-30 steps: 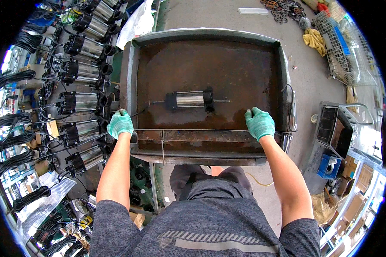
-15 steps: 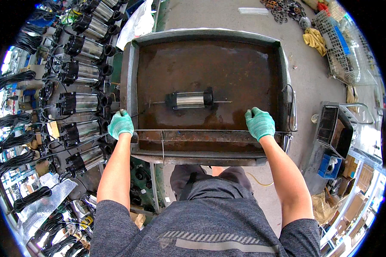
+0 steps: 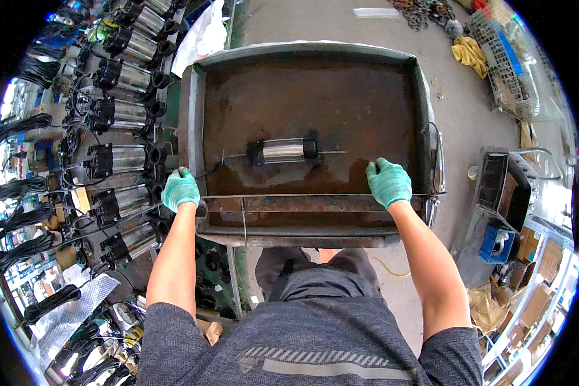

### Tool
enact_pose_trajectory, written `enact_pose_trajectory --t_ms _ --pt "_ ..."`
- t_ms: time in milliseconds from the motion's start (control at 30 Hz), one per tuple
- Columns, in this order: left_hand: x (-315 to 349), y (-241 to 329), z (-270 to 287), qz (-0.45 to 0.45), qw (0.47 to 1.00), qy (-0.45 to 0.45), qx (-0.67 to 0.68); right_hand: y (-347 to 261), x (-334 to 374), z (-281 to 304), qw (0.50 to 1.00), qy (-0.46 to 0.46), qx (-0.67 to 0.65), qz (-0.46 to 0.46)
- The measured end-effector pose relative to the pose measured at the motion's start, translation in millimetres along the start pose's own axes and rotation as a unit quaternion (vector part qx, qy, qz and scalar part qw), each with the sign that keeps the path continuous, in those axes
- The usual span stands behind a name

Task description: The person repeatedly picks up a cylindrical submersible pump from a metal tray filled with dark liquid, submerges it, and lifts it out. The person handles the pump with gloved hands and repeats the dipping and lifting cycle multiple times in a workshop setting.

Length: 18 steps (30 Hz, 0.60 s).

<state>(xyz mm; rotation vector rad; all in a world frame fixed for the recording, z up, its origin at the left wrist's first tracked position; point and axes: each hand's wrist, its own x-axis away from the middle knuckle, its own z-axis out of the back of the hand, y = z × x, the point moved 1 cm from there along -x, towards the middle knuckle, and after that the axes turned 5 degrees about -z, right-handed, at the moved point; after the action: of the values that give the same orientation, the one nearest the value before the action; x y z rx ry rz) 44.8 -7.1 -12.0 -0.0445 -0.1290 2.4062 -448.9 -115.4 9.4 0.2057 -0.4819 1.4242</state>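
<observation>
A silver cylindrical pump or motor with black ends (image 3: 283, 151) lies in a rectangular metal tub (image 3: 309, 50) that holds dark brown liquid. Thin rods or lines stick out from both of its ends. My left hand (image 3: 181, 189), in a green glove, is closed at the tub's left rim. A black cable (image 3: 207, 172) runs from it toward the cylinder, and the hand seems to grip it. My right hand (image 3: 389, 183), also green-gloved, is closed over the right side of the tub, near a thin bar (image 3: 302, 195) crossing it. The curled fingers hide what it holds, if anything.
Several similar silver and black cylinders (image 3: 132, 161) with coiled black cables stand in a row at the left. A wire basket (image 3: 495, 58) and a yellow cloth (image 3: 469, 56) lie at the far right. A dark metal box (image 3: 500, 190) with a handle is to the right.
The whole view has shifted very slightly. Both hands keep their closed pose and place at the tub, and the cylinder lies where it was.
</observation>
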Motion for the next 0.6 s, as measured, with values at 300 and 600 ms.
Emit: enact_pose_trajectory --t_ms 300,600 --pt "0 -9 -14 -0.107 0.987 0.118 -0.005 0 -2 0 1.000 -0.009 -0.011 -0.003" --pt "44 163 16 -0.350 0.874 -0.136 0.307 5 -4 3 0.999 -0.032 -0.037 -0.015"
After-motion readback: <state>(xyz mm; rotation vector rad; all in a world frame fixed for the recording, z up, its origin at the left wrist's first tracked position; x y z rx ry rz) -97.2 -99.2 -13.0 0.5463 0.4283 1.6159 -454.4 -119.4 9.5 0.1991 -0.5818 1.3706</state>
